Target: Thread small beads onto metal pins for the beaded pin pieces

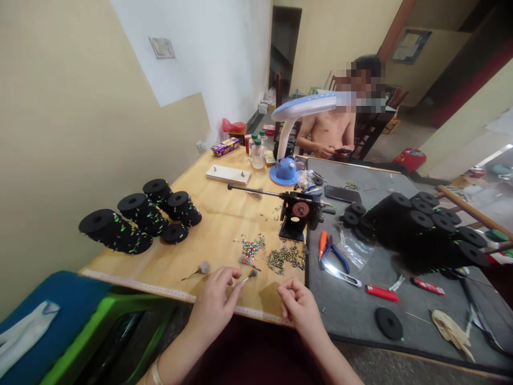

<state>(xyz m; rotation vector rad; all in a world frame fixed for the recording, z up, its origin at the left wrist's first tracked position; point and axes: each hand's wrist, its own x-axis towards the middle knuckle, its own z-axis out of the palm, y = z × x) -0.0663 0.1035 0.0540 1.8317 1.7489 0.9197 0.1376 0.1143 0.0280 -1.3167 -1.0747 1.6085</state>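
Pass — bare tabletop (217,218) left of black device (295,222) | Block — coloured bits (253,249)

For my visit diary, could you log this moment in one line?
left hand: at dark-tipped stick, grip unclear; right hand: curled, contents unclear; ahead: multicoloured pieces, metallic-looking pieces; beyond: black device

**No lettering legible**

No words, brands or numbers can be read. Printing on the purple-and-yellow box (225,147), the wall notice (411,46) and the red handle (382,292) is too small or blurred to make out.
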